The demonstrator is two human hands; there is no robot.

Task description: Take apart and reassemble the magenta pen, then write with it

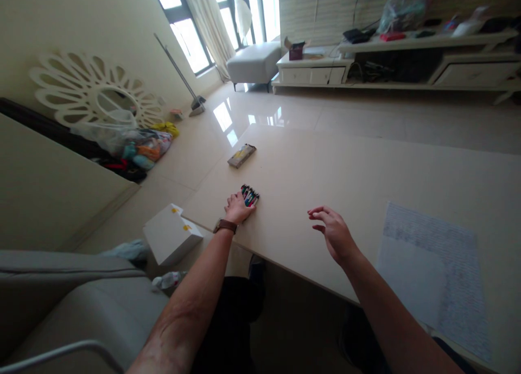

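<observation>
The bundle of pens (249, 195) is touched by the left hand (238, 208), whose fingers are laid over its near end, close to the near left edge of the table (366, 168). Whether the fingers are closed round the pens or merely rested on them cannot be told, since the hand hides the contact. A watch (225, 226) is worn on that wrist. The right hand (331, 230) is held just above the table with fingers spread and slightly curled, nothing being gripped; it is kept apart from the pens, towards the middle of the near edge. A flat packet (241, 155) lies further off, near the far left edge. A sheet of written paper (431, 265) is spread at the right. On the floor beside the table a white box (171, 234) is seen.
</observation>
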